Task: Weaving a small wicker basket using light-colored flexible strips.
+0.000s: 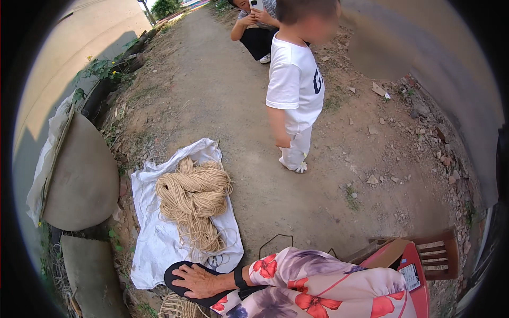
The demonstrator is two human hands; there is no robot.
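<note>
At the bottom, my right hand (pixel 196 281) lies palm down with its fingers spread over a dark rounded thing (pixel 170 275) that looks like a black shoe. It grips nothing that shows. A black band (pixel 240 277) circles this wrist, and the arm comes in from the right in pink floral cloth (pixel 313 270). My left hand does not show. Just beyond the hand, a bundle of beige cord (pixel 193 191) lies on a white sack (pixel 146 244) on the ground. A piece of woven cord work (pixel 180 307) shows partly at the lower edge, below the black thing.
A child in white (pixel 294 90) stands ahead on the dirt path (pixel 222 74); a person crouches behind, holding up a phone (pixel 256 5). At right are a red box (pixel 418 265) and a brown slatted item (pixel 437 254). Grey slabs (pixel 85 175) lean at left; rubble lies along the right.
</note>
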